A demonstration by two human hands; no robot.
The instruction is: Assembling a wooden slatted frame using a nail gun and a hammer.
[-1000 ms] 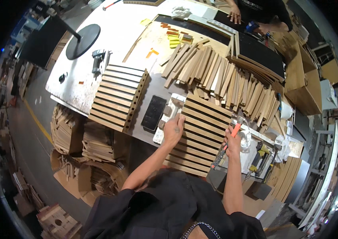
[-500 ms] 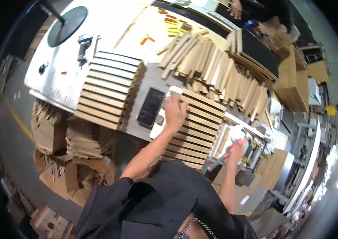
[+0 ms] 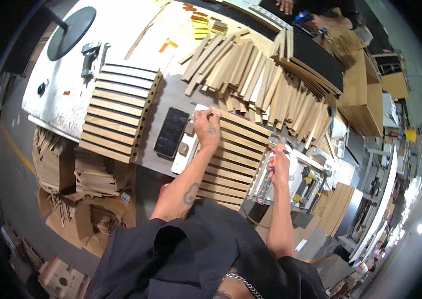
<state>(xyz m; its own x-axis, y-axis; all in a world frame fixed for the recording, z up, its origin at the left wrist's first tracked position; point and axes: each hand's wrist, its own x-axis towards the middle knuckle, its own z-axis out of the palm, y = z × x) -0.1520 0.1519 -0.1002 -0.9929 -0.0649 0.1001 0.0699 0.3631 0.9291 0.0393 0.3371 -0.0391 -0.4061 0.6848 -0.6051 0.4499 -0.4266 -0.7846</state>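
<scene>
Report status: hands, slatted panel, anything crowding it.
Left hand at far-left corner of slatted panel, contact unclear. Right hand holding orange-and-grey tool by panel's right edge. Loose wood strips crowding far edge.

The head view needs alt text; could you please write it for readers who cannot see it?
A person's left hand is at the upper left corner of a slatted wooden panel, while the right hand's grip holds an orange-ended tool. A second slatted panel and a black rectangular object lie further left, with loose wooden strips beyond.
</scene>
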